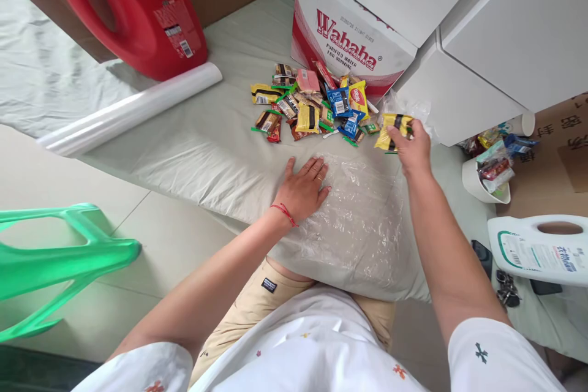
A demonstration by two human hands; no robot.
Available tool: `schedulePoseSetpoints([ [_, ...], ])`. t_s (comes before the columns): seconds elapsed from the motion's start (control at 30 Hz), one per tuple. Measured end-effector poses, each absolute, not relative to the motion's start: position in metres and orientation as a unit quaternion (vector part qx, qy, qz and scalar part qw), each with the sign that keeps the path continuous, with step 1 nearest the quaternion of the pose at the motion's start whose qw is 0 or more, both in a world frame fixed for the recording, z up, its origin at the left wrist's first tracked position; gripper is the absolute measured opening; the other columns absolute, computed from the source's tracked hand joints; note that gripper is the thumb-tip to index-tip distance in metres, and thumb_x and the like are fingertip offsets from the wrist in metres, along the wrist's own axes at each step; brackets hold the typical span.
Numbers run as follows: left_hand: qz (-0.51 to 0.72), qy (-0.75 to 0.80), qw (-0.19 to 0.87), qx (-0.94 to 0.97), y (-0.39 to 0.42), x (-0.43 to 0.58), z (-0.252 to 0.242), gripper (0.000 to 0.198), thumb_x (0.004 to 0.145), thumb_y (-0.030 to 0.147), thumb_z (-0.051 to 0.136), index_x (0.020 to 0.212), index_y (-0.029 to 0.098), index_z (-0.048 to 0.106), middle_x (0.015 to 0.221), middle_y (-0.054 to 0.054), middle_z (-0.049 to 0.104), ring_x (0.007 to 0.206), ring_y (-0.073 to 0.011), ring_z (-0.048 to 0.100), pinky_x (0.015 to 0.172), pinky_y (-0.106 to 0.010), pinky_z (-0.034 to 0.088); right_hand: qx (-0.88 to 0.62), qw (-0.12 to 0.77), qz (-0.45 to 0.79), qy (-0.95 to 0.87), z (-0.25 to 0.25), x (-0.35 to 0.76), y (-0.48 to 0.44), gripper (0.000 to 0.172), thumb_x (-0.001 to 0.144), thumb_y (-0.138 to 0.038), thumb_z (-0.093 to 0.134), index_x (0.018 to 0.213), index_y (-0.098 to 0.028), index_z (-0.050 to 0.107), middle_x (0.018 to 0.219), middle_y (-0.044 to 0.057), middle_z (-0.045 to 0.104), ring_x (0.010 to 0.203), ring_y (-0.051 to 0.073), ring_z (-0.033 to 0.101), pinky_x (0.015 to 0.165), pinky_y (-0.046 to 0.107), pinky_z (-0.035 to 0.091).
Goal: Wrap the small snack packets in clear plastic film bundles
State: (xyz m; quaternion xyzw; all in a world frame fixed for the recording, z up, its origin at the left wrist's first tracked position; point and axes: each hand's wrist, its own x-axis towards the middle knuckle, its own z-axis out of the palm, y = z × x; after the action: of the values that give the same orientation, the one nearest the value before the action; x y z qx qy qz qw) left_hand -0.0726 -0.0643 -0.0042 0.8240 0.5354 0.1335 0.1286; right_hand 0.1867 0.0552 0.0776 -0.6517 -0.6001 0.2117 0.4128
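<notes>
While left hand (304, 191) lies flat at clear film's (362, 214) left edge, right hand (417, 150) pinches yellow packet (389, 120) beyond far-right corner.

So your right hand (416, 147) has a yellow packet (389, 130) pinched between thumb and fingers, just right of a messy snack pile (307, 117). Your left hand (303, 190) is palm down with the fingers spread, right at the left edge of some crinkly clear plastic (361, 220) laid out on the pale green sheet (229, 141). The Wahaha box (349, 37) sits right behind the pile. Off to your left there's a big red jug (138, 12), a white roll (133, 110) and a green stool (68, 251). On your right, a white jug (542, 248) lies near some keys (508, 288).
</notes>
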Motion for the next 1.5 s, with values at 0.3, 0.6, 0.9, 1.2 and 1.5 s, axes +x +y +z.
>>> schedulePoseSetpoints([
  [0.3, 0.135, 0.536, 0.128, 0.824, -0.063, -0.072, -0.005, 0.061, 0.107, 0.046, 0.026, 0.161, 0.020, 0.040, 0.171, -0.011, 0.033, 0.159, -0.0263, 0.029, 0.129, -0.065, 0.005, -0.525, -0.053, 0.462, -0.713, 0.100, 0.169, -0.039, 0.050, 0.073, -0.069, 0.078, 0.085, -0.021, 0.070, 0.066, -0.004, 0.061, 0.059, 0.014, 0.053, 0.054, 0.025, 0.038],
  [0.6, 0.129, 0.540, 0.125, 0.823, -0.063, -0.072, -0.003, 0.061, 0.107, 0.047, 0.029, 0.161, 0.022, 0.039, 0.170, -0.010, 0.035, 0.159, -0.0284, 0.030, 0.129, -0.065, 0.008, -0.620, -0.042, 0.226, -0.750, 0.079, 0.182, -0.040, 0.044, 0.085, -0.069, 0.065, 0.079, -0.025, 0.064, 0.057, -0.001, 0.060, 0.054, 0.017, 0.052, 0.056, 0.028, 0.032],
  [0.9, 0.129, 0.542, 0.112, 0.823, -0.064, -0.071, -0.005, 0.060, 0.107, 0.046, 0.028, 0.161, 0.022, 0.040, 0.169, -0.010, 0.037, 0.158, -0.0273, 0.031, 0.129, -0.064, 0.008, -0.684, 0.113, 0.219, -0.687, 0.061, 0.199, -0.008, 0.033, 0.091, -0.054, 0.059, 0.085, -0.022, 0.067, 0.059, -0.001, 0.062, 0.056, 0.017, 0.055, 0.061, 0.029, 0.040],
  [1.2, 0.128, 0.540, 0.113, 0.824, -0.064, -0.072, -0.003, 0.061, 0.107, 0.046, 0.029, 0.161, 0.022, 0.041, 0.169, -0.010, 0.037, 0.158, -0.0284, 0.032, 0.129, -0.065, 0.010, -0.710, 0.286, 0.124, -0.631, 0.037, 0.199, 0.105, 0.041, 0.090, -0.055, 0.061, 0.102, -0.016, 0.067, 0.100, 0.011, 0.069, 0.092, 0.025, 0.063, 0.089, 0.041, 0.051],
  [1.5, 0.122, 0.539, 0.119, 0.825, -0.064, -0.073, -0.002, 0.062, 0.107, 0.046, 0.028, 0.161, 0.018, 0.039, 0.169, -0.012, 0.037, 0.158, -0.0282, 0.031, 0.128, -0.066, 0.009, -0.591, 0.205, 0.087, -0.776, 0.034, 0.036, 0.078, 0.078, 0.098, -0.073, 0.044, 0.147, -0.013, 0.045, 0.135, 0.022, 0.054, 0.126, 0.041, 0.053, 0.104, 0.060, 0.047],
])
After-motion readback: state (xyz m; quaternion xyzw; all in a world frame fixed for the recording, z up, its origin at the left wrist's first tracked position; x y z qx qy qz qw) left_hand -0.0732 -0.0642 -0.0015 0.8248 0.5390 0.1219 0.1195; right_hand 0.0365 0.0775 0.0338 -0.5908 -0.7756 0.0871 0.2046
